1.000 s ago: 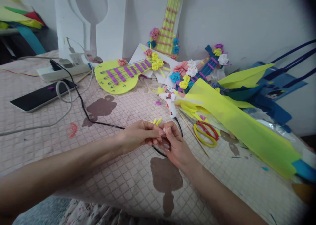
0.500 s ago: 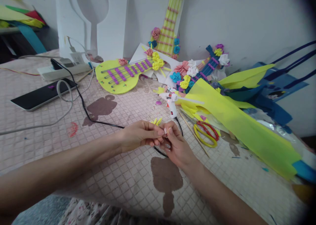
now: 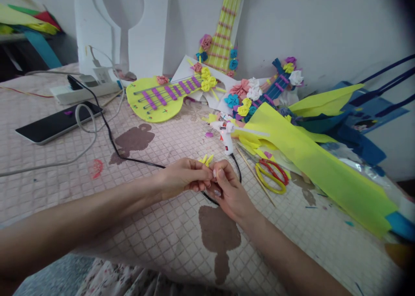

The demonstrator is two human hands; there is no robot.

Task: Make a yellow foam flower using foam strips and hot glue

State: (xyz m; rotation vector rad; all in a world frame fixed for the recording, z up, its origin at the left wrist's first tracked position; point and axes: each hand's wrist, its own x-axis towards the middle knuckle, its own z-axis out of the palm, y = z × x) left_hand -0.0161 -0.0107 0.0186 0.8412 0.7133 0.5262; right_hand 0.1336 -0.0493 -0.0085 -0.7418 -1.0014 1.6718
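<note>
My left hand and my right hand meet fingertip to fingertip low over the table, both closed in a pinch. Small yellow strips show just behind the fingers; whether they are held or lie on the table I cannot tell. Whatever the fingertips grip is hidden. Beyond the hands a white glue gun stands on the table, its red light lit. Its black cord passes behind and under my hands. Scissors with red and yellow handles lie right of my right hand, with a thin wooden stick beside them.
A yellow paper guitar lies at the back, near a blue one with paper flowers. Yellow sheet material spreads along the right. At left are a black phone-like slab, a power strip and loose cables. White foam board leans behind.
The fingertips have drawn slightly left, and the right hand's fingers have shifted a little against the left hand's. The view has moved very slightly; the other things lie as before.
</note>
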